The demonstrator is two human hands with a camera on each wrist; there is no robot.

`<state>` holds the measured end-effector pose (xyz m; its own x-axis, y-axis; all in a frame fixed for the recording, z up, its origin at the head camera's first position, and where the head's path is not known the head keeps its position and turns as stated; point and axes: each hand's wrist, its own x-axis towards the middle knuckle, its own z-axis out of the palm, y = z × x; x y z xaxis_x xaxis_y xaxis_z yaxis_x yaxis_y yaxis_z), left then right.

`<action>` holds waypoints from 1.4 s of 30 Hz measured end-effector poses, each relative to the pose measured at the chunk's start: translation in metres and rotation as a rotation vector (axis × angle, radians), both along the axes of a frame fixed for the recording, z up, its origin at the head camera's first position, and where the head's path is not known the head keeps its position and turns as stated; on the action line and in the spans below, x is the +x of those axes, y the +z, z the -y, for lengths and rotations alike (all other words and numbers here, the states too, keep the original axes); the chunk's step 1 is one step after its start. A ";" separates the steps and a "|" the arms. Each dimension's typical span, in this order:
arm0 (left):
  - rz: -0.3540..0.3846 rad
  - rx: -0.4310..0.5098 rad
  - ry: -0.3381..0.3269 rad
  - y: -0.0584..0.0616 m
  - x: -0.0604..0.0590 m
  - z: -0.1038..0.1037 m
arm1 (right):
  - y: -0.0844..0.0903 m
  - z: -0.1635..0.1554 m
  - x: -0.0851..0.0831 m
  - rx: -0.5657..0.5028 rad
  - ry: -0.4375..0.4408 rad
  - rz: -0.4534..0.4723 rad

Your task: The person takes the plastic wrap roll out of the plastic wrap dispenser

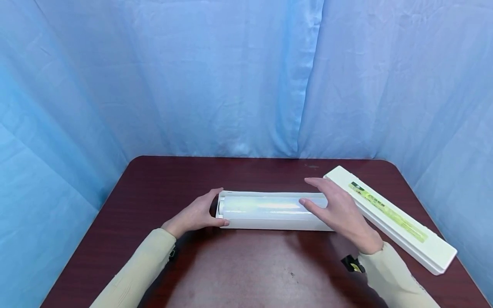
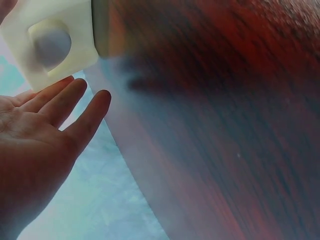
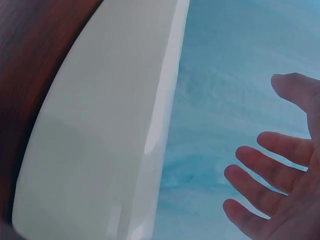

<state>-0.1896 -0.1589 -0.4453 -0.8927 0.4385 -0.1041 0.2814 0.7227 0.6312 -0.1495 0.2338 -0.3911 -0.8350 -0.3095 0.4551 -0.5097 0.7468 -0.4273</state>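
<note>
Head view gives me the whole layout: the white dispenser tray (image 1: 269,221) lies crosswise near the middle of the dark red table (image 1: 239,265), with a roll of cling film (image 1: 262,207) lying in it. My left hand (image 1: 196,214) cups the tray's left end, thumb along the near edge, fingers fairly straight and gripping nothing. My right hand (image 1: 340,211) rests over the right end with relaxed, spread fingers, one tip touching the roll. The lid (image 1: 389,216) with its green label lies apart to the right, angled toward the table's near right corner.

To do this well, I judge that both ends should be steadied evenly, so the tray stays square on the table and the roll's core stays seated in its end supports.

Left wrist view shows what the head view cannot: the tray's square end cap (image 2: 50,42) with a round recess, my fingertips (image 2: 75,90) just beside it, apparently not quite touching. Right wrist view shows a smooth white side wall (image 3: 110,130) and my open palm well clear of it, against the blue curtain (image 3: 220,100).
</note>
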 end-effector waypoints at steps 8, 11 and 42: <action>0.011 0.002 0.014 0.000 0.000 0.003 | -0.003 0.024 -0.007 0.036 0.086 0.025; 0.011 0.004 0.018 0.000 0.000 0.004 | -0.004 0.034 -0.011 0.051 0.115 0.053; -0.003 0.023 0.014 -0.003 -0.002 0.001 | -0.020 0.088 -0.040 0.329 0.237 0.229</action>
